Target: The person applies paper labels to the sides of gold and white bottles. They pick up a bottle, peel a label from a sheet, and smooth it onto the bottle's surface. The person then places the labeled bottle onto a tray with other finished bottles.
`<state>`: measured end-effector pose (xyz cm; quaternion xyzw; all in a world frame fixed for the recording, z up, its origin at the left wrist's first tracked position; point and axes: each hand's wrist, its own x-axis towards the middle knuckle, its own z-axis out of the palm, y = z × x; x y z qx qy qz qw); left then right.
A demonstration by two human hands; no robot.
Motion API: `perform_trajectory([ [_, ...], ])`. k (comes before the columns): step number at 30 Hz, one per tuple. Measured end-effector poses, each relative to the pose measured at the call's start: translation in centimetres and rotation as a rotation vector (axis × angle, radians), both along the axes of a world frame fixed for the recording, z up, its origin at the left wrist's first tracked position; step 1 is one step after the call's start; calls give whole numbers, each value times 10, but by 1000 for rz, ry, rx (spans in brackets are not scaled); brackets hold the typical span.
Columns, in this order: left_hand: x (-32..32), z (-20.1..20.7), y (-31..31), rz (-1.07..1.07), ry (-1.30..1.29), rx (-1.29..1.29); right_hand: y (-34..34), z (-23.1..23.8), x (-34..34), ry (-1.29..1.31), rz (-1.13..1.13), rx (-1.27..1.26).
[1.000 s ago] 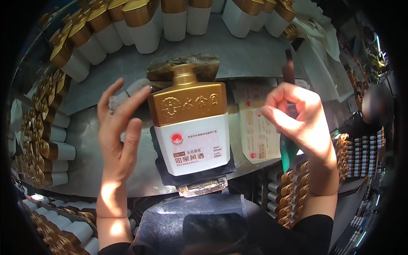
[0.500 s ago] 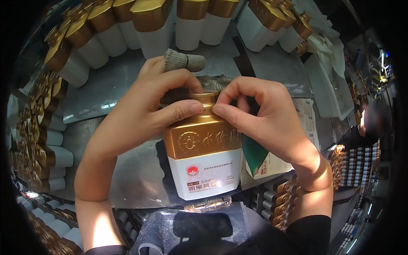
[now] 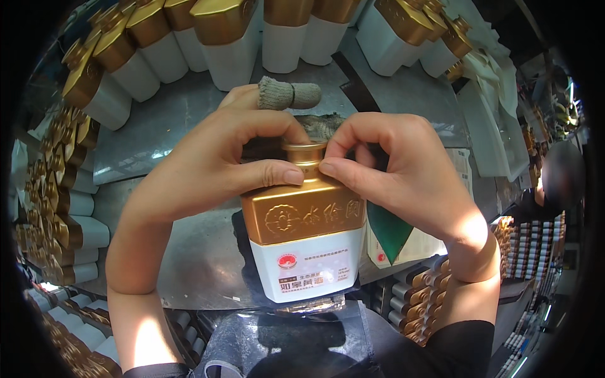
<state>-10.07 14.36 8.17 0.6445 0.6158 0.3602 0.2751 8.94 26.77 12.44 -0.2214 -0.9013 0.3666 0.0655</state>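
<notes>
In front of me a gold-topped white bottle stands tilted, its printed face and raised gold shoulder toward me. My left hand is closed round the left of its gold neck, thumb on the front and index finger bent behind the rim. A grey knitted cover with a dark band sits on one left finger. At the neck's right side my right hand makes a pinch, thumb and index fingertips against the neck. Whatever lies between those fingertips is hidden.
Several similar bottles line the back of the grey metal table; more are stacked at left. A green pointed piece lies under my right hand, over printed paper. A white tray stands at right.
The bottle and both hands have shifted slightly right in the picture. My left thumb has slid a little lower on the neck, and more of the rim shows.
</notes>
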Motion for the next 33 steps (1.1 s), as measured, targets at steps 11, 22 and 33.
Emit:
perform_trajectory([
  [11,-2,-5,4,-54,33,86,2,-1,-2,6,24,31],
  [22,-3,-5,5,-58,-29,28,32,3,-8,157,248,155],
  [33,-6,-1,7,-33,-91,16,36,3,-20,-14,338,144],
])
